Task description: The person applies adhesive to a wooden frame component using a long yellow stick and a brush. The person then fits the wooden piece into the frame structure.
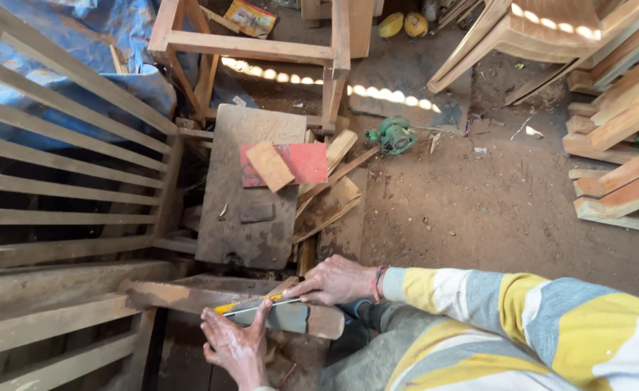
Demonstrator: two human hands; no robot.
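Wood plank, long and rough, lies across the low bench at the person's knees, its near end under both hands. Around it, going from the big things down: a slatted wooden frame fills the whole left side, leaning with its bars running across. Beyond it stands a bare wooden stool frame, with a blue tarpaulin crumpled behind. Stacked timber lengths sit at the right edge on the dirt floor. A grey flat board lies in the middle, carrying a red sheet with a small tan wood block resting on it at a slant, and loose offcuts fanned out just beside. A green power tool sits on the floor past them.

On the plank lies a yellow measuring tape, stretched along its length. The right hand, in a striped yellow, grey and white sleeve, presses down on the tape's end, fingers curled and closed over it. The left hand comes up from below, thumb and forefinger pinched against the tape and plank edge; whether it holds a pencil I cannot tell.
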